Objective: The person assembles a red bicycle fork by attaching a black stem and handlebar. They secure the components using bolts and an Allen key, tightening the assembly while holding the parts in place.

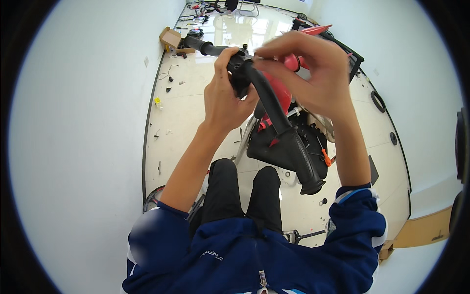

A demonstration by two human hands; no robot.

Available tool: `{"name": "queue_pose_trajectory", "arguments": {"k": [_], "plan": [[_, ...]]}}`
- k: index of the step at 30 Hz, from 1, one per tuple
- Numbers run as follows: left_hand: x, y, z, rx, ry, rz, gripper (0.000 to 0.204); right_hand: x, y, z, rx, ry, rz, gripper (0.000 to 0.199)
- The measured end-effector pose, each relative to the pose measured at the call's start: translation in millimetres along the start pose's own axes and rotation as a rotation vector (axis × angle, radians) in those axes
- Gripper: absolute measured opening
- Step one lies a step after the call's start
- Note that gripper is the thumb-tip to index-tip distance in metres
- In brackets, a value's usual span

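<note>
In the head view, my left hand (227, 95) is wrapped round the middle of a black handlebar (268, 95), held up before me. My right hand (313, 73) bends over that middle, thumb and fingers close; I can't tell whether they pinch anything. An orange screwdriver (326, 156) lies lower right.

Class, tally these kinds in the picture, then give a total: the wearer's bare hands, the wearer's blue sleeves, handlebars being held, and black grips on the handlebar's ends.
Hands: 2 (left hand, right hand)
Sleeves: 2 (left sleeve, right sleeve)
Handlebar: 1
Grips: 2 (far grip, near grip)
Total: 7
</note>
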State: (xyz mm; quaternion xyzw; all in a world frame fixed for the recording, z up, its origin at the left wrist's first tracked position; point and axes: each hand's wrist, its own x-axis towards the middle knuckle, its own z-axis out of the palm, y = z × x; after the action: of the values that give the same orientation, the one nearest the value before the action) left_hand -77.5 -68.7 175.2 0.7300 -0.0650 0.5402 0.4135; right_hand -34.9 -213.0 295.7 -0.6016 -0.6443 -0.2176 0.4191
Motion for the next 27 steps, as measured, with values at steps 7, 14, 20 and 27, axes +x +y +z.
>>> {"name": "queue_pose_trajectory", "arguments": {"k": [7, 14, 20, 27], "plan": [[-2, -6, 1, 0.021, -0.026, 0.041, 0.082, 24, 16, 13, -0.118, -0.365, 0.054, 0.014], [-3, -1, -4, 0.042, -0.050, 0.026, 0.080, 28, 13, 8, -0.069, -0.403, 0.067, 0.015], [-4, -1, -5, 0.031, -0.071, -0.001, 0.080, 29, 15, 6, -0.067, -0.431, 0.039, 0.011], [-4, -4, -4, 0.033, -0.065, -0.005, 0.078, 36, 10, 0, -0.246, -0.506, -0.161, 0.008]]}}
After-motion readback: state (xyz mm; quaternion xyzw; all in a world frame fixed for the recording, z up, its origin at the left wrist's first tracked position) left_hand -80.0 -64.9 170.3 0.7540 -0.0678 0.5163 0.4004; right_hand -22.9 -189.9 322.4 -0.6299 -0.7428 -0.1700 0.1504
